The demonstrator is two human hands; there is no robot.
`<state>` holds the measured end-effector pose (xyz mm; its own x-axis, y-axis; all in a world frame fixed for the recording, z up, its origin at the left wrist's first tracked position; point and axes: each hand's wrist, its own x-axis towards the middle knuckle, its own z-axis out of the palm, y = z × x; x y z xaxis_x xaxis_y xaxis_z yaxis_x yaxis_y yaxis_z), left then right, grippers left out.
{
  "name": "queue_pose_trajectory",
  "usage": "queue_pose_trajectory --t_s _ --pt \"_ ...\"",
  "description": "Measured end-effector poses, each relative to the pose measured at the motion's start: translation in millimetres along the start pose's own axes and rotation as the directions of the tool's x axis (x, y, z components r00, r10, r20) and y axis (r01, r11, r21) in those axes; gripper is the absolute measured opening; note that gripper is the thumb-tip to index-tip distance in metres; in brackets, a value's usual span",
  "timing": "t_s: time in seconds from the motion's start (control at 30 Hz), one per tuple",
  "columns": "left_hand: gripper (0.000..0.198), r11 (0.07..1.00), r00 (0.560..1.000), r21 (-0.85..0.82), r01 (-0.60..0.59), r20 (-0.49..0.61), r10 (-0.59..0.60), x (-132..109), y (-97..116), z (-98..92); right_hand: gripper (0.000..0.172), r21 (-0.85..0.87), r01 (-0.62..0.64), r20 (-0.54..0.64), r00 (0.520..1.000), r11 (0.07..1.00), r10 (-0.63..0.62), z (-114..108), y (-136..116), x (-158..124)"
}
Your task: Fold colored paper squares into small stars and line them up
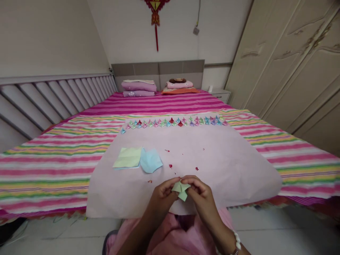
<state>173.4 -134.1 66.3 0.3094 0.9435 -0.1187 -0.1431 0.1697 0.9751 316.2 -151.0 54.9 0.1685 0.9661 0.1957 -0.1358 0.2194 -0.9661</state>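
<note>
A partly folded piece of light green origami paper [182,187] is held up between my two hands, above the near edge of a large pale sheet [228,170]. My left hand [165,194] pinches its left side, and my right hand [198,193] grips the right side with curled fingers. Ahead and to the left lie a stack of pale green square papers [128,157] and a creased light blue paper square [151,160]. Several small folded paper pieces [171,121] in many colours stand in rows along the sheet's far edge.
Small red scraps [170,166] are scattered on the sheet. Under it is a striped bedspread [265,141]. Folded bedding [139,87] sits by the headboard [138,69]. Bed rails [61,92] run along the left, and a cream wardrobe [287,71] stands at right.
</note>
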Motion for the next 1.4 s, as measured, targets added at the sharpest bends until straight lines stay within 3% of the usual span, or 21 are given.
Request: queue_pose_trajectory --t_s 0.13,0.27,0.37,0.47,0.57,0.67,0.9,1.03,1.23,1.4 --pt "0.038 0.997 0.998 -0.052 0.055 0.005 -0.055 -1.1 4.9 -0.6 0.02 -0.03 0.019 0.017 1.0 0.999 -0.018 -0.3 -4.0 -1.3" --pt "0.037 0.994 0.989 -0.043 0.096 -0.107 -0.1 -0.5 3.7 1.0 0.024 -0.058 0.041 0.067 0.997 0.997 -0.038 -1.5 -4.2 -1.9" --pt "0.029 0.998 0.985 -0.026 0.055 -0.161 -0.059 0.9 1.6 1.8 0.022 -0.049 0.036 0.105 0.994 0.998 -0.031 -2.7 -2.7 -3.0" --pt "0.033 0.999 0.98 -0.037 -0.01 -0.198 0.002 1.5 0.2 3.4 0.018 -0.008 -0.061 0.075 0.995 0.998 0.062 -1.3 -0.8 -4.4" --pt "0.049 0.996 0.972 -0.054 -0.065 -0.229 0.051 1.6 0.0 5.3 0.034 0.042 -0.212 0.033 0.977 0.976 0.21 3.3 1.6 -4.9" --pt "0.053 0.997 0.969 -0.04 -0.069 -0.24 0.058 2.3 -0.3 5.0 0.032 0.101 -0.285 0.062 0.958 0.953 0.28 7.5 4.6 -4.0" --pt "0.021 0.988 0.982 0.144 -0.057 -0.171 0.081 4.7 -0.7 -1.5 0.029 0.094 -0.326 0.112 0.942 0.941 0.315 3.3 4.3 0.2" --pt "0.024 0.995 0.989 0.098 -0.026 -0.143 0.04 5.1 -0.5 -3.9 0.025 0.114 -0.305 0.075 0.952 0.946 0.298 -1.0 0.0 2.8" --pt "0.024 0.992 0.998 0.113 0.059 0.002 -0.06 1.4 -7.6 -5.8 0.023 0.168 -0.283 -0.046 0.955 0.944 0.294 -4.7 -5.0 4.8" --pt "0.026 0.986 0.992 0.151 0.074 0.089 -0.088 -2.1 -6.0 -4.8 0.022 0.062 -0.251 0.012 0.968 0.966 0.251 -7.5 -7.0 5.4"
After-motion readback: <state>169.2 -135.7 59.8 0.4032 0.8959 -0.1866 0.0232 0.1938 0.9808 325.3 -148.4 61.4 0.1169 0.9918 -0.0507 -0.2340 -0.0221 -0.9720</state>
